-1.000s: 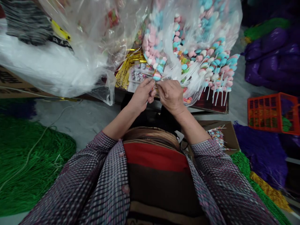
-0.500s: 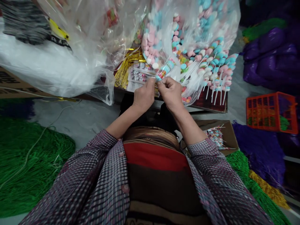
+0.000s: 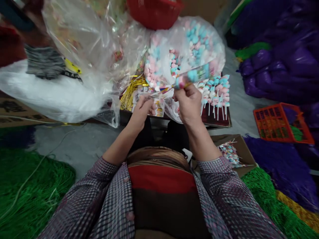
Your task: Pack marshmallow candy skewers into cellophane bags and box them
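Note:
A marshmallow lollipop in a printed clear wrapper slants up to the right, gripped at its lower end by my right hand. Its white stick points down to the left, towards my left hand. That hand is closed with curled fingers over the flat printed wrappers; whether it grips anything is hidden. Gold twist ties lie just left of those wrappers. Right of my right hand, bare marshmallow sticks lie in a bunch at the table's end.
A big clear bag of pink, blue and white marshmallows lies behind my hands. Farther back is a red basket. Clear plastic bags cover the left side. On the floor at right stand a cardboard box of wrapped lollipops and an orange crate.
My hands have come apart. The right one has raised the wrapped lollipop and tilted it rightward; the left has moved down and left. The view has shifted, bringing the red basket into sight.

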Demonstrator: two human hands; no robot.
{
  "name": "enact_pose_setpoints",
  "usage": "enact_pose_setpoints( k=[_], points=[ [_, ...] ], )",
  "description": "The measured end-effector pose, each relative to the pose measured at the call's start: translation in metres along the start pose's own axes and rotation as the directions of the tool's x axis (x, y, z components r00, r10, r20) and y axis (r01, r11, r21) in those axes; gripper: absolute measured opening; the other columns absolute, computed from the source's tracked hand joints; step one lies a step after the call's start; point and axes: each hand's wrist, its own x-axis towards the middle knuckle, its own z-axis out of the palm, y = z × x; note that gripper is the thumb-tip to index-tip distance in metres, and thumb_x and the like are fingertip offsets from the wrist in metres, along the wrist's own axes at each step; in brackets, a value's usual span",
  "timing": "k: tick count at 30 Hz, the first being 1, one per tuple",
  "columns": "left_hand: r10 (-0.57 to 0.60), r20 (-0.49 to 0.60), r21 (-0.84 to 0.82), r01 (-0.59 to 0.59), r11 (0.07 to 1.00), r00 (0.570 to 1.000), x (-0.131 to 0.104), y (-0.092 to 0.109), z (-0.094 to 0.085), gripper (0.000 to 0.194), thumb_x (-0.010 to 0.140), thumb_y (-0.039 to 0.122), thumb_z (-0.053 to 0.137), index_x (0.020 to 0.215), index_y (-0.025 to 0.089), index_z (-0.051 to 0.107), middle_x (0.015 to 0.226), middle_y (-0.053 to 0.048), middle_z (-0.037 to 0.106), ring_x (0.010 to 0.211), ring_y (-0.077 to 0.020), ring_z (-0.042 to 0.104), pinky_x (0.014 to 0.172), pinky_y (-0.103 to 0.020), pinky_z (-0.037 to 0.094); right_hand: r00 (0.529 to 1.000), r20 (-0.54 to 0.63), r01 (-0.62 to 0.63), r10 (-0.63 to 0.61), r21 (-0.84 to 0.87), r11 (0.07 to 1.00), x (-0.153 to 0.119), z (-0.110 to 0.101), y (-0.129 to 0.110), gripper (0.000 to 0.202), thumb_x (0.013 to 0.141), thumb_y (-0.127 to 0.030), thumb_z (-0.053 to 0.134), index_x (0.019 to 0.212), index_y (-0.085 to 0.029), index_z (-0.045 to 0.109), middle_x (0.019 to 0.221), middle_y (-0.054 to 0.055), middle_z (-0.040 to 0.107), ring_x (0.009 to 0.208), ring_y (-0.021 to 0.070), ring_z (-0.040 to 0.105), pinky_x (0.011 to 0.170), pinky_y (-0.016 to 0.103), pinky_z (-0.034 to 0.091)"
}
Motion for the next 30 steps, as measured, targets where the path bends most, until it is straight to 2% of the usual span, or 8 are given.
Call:
enact_pose_setpoints(
  k=[3,7,10,15,19,25,28,30],
  points=[
    [-0.174,0.140,-0.139,0.194,0.971,0.975,-0.003,0.006,0.005,0.024,0.092,0.045,0.059,0.094,0.021,0.064,0.060,0.003,0.061,0.047,-0.0099,0.053,0.050,-0.022,0.042,0.981,0.072,0.188,-0.178,-0.191,0.963,-0.011,0.000,-0.006,0.027,0.095,-0.044,0.059,0.078,-0.023,0.062,0.068,-0.001,0.062,0.066,0.0146,0.057,0.067,0.031,0.051],
    [-0.200,0.134,-0.182,0.222,0.958,0.971,0.002,0.023,0.008,0.033,0.098,0.045,0.047,0.088,0.021,0.067,0.070,-0.002,0.068,0.059,-0.0114,0.061,0.061,-0.025,0.051,0.854,0.286,0.507,-0.435,-0.268,0.819,-0.034,0.005,-0.004,0.019,0.098,-0.026,0.051,0.087,-0.022,0.066,0.078,0.003,0.071,0.072,0.0157,0.063,0.068,0.029,0.049],
    [0.039,0.113,-0.008,-0.039,0.999,0.993,-0.009,0.047,0.010,0.050,0.101,0.053,0.040,0.078,0.023,0.071,0.073,-0.005,0.071,0.074,-0.0157,0.067,0.070,-0.029,0.054,0.791,0.363,0.604,-0.493,-0.337,0.722,-0.037,0.003,0.002,0.025,0.101,-0.024,0.048,0.083,-0.021,0.064,0.071,0.002,0.068,0.066,0.0148,0.060,0.064,0.028,0.045],
    [0.391,0.259,0.365,-0.464,0.807,0.883,-0.044,0.066,0.018,0.050,0.096,0.063,0.053,0.075,0.025,0.078,0.081,-0.006,0.075,0.090,-0.0197,0.067,0.095,-0.035,0.053,0.825,0.184,0.541,-0.535,-0.535,0.649,-0.014,-0.014,-0.012,0.028,0.104,-0.025,0.044,0.088,-0.021,0.066,0.075,0.004,0.066,0.073,0.0166,0.061,0.070,0.031,0.044],
    [0.137,0.261,0.134,-0.177,0.975,0.955,-0.031,0.045,0.020,0.072,0.095,0.076,0.035,0.073,0.021,0.076,0.064,-0.006,0.068,0.078,-0.0202,0.068,0.076,-0.034,0.056,0.820,0.130,0.543,-0.558,-0.485,0.685,-0.016,-0.018,-0.033,0.027,0.106,-0.025,0.041,0.095,-0.021,0.066,0.080,0.003,0.066,0.079,0.0158,0.061,0.075,0.032,0.044],
    [-0.039,0.280,-0.084,0.065,0.994,0.959,-0.002,0.019,0.013,0.053,0.084,0.072,0.064,0.086,0.021,0.077,0.076,-0.005,0.073,0.075,-0.0169,0.067,0.069,-0.031,0.056,0.768,0.275,0.639,-0.578,-0.272,0.719,-0.044,-0.010,-0.020,0.020,0.104,-0.025,0.050,0.094,-0.021,0.066,0.079,0.001,0.069,0.078,0.0146,0.061,0.078,0.032,0.043],
    [0.234,0.257,0.022,-0.248,0.968,0.938,-0.003,0.017,0.010,0.027,0.081,0.051,0.081,0.094,0.027,0.080,0.092,-0.003,0.076,0.091,-0.0165,0.069,0.089,-0.034,0.057,0.859,0.281,0.504,-0.427,-0.321,0.802,-0.045,-0.013,-0.012,0.024,0.104,-0.029,0.049,0.091,-0.022,0.067,0.080,0.002,0.070,0.079,0.0160,0.061,0.080,0.032,0.043],
    [0.498,0.273,0.199,-0.555,0.808,0.823,-0.006,0.016,0.009,0.017,0.084,0.038,0.080,0.100,0.032,0.080,0.100,-0.001,0.075,0.102,-0.0159,0.068,0.098,-0.035,0.054,0.911,0.213,0.406,-0.352,-0.321,0.856,-0.043,-0.019,-0.010,0.026,0.104,-0.033,0.049,0.089,-0.022,0.068,0.081,0.003,0.070,0.079,0.0165,0.061,0.079,0.032,0.044]
  ],
)
